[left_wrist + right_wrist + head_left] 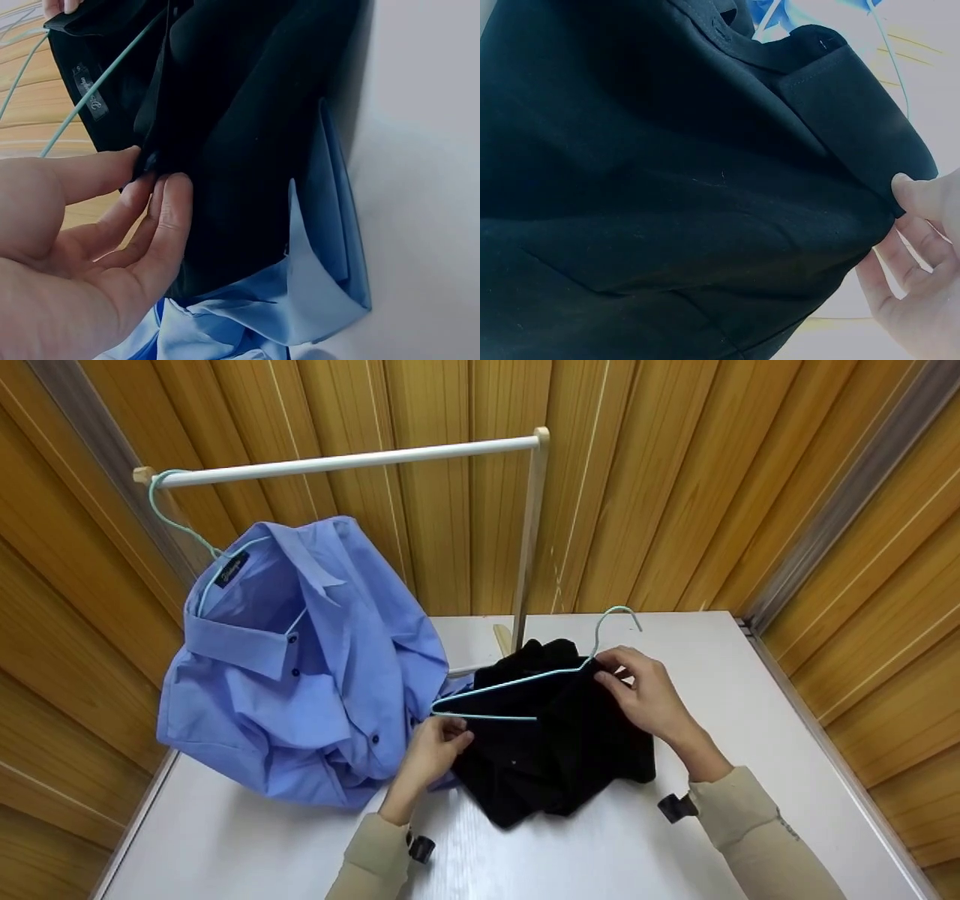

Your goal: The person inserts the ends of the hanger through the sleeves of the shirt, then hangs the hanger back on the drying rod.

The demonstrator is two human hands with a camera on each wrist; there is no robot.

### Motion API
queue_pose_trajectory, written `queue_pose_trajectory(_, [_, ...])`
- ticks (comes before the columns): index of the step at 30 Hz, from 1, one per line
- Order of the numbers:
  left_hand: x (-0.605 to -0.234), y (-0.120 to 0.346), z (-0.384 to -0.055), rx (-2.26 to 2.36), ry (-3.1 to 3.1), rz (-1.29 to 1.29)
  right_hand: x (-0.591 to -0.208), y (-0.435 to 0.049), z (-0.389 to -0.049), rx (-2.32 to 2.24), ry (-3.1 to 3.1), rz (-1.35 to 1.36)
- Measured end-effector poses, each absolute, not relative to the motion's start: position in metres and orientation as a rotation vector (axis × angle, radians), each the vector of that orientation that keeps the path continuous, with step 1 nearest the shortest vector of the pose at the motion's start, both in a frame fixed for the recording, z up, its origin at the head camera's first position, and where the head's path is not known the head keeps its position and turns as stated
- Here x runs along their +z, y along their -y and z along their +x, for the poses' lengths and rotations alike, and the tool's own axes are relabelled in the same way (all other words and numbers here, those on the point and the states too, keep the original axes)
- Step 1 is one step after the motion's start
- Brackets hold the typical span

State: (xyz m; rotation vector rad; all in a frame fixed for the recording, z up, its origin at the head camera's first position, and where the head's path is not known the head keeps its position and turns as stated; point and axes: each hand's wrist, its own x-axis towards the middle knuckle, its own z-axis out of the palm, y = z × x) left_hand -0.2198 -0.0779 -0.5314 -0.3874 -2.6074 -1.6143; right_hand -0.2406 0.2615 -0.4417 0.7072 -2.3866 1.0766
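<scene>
A black shirt [600, 742] with a collar [855, 112] is held up at the middle of the head view, its lower part bunched. One side of a mint-green wire hanger [510, 684] is inside it; the other end sticks out at the opening, and the hook rises beside the collar. My left hand [431, 754] pinches the edge of the shirt's opening, just below that exposed end. With thumb and fingers, my right hand [645, 697] grips the collar near the hook. The left wrist view shows a label [90, 94] inside the neck.
To the left, a blue shirt [352, 660] hangs on another mint hanger [161, 506] from a white rail [345, 461]. The rack's post [529, 540] stands behind the black shirt. Underneath is a white table [780, 750], with wood-look panels [450, 525] around it.
</scene>
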Motion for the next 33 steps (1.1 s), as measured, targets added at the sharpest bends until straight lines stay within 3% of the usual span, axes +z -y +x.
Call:
queue_pose_trajectory(10, [-0.527,0.081,-0.221,-1.897,2.414,-0.215,-0.441,-0.262,-0.241,1.052,2.387,0.666])
queue_pose_trajectory(33, [-0.515,0.096,-0.224,-1.898,2.227,0.002,-0.443,-0.266,-0.244,0.989,2.385,0.679])
